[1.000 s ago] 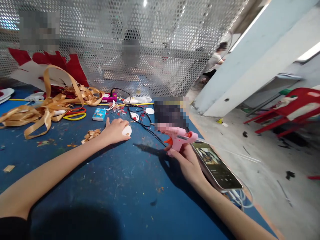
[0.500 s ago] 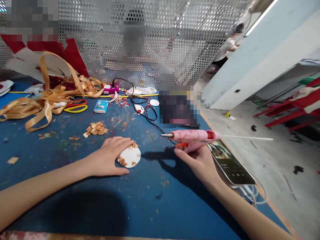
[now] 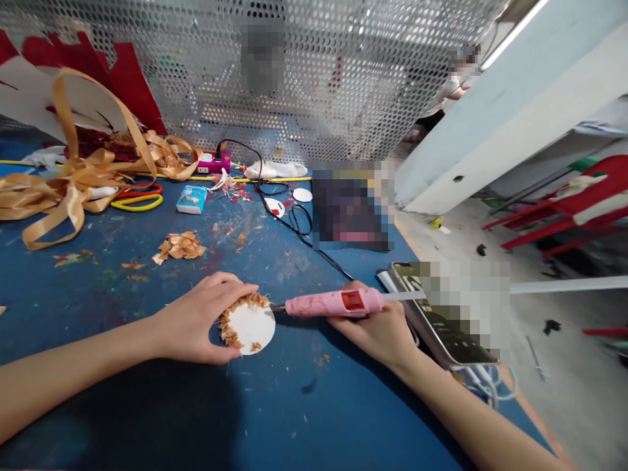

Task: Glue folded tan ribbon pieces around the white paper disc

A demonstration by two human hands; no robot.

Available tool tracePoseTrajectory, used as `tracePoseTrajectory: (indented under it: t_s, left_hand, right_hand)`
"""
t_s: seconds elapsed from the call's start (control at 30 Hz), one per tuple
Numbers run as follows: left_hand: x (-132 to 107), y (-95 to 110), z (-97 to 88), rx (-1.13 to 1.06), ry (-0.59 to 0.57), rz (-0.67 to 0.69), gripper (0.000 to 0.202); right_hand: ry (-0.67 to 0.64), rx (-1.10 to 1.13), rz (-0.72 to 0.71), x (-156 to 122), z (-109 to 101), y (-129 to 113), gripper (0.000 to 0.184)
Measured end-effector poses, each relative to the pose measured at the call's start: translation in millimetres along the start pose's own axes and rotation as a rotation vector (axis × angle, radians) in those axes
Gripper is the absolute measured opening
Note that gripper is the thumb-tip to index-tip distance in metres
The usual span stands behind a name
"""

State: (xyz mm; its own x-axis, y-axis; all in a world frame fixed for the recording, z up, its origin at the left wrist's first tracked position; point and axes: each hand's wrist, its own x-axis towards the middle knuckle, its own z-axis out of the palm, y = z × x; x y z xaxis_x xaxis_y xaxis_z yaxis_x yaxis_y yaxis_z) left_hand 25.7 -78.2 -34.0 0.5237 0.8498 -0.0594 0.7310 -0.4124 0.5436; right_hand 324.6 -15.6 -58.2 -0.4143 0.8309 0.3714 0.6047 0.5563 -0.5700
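Observation:
A white paper disc [image 3: 252, 326] lies on the blue table, with crumpled gold ribbon bits [image 3: 230, 320] along its left and upper edge. Around its left side, my left hand [image 3: 206, 317] steadies it between thumb and fingers. My right hand [image 3: 380, 333] grips a pink hot glue gun [image 3: 331, 303], held nearly level and pointing left. The metal nozzle [image 3: 278, 307] is at the disc's upper right edge; whether it touches cannot be seen. Out of the gun's back runs a clear glue stick [image 3: 405, 296]. Beyond my left hand sits a small pile of cut gold ribbon pieces [image 3: 180, 246].
Gold ribbon [image 3: 69, 190] lies heaped at the left beside scissors [image 3: 140, 198]. A blue box [image 3: 191, 199], a purple power socket [image 3: 214, 163] and a black cord [image 3: 324, 254] are farther back. A phone [image 3: 449, 337] lies at the right edge. A perforated metal screen [image 3: 294, 78] stands behind.
The glue gun has come down and left, its nozzle now at the disc's edge, and has rolled in my right hand. The view has tilted slightly; my left hand stays at the disc.

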Motion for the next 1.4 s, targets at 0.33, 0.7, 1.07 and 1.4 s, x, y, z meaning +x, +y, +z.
tracePoseTrajectory:
  t_s: [0.33, 0.7, 1.07, 1.4]
  left_hand:
    - [4.2, -0.1, -5.1, 0.012, -0.083, -0.008, 0.082]
    - [5.1, -3.0, -4.1, 0.002, -0.087, -0.002, 0.08]
    - [4.8, -1.6, -3.1, 0.025, -0.076, 0.004, 0.08]
    - [0.2, -2.5, 0.1, -0.012, 0.035, 0.026, 0.08]
  right_hand:
    - [-0.019, -0.173, -0.263, 1.3, 2.9, 3.7, 0.019]
    - [-0.006, -0.274, -0.349, 0.8, 2.6, 4.4, 0.021]
    - [0.023, -0.334, -0.378, 4.1, 0.0, 2.1, 0.021]
    - [0.215, -0.611, -0.335, 5.3, -13.6, 4.0, 0.022]
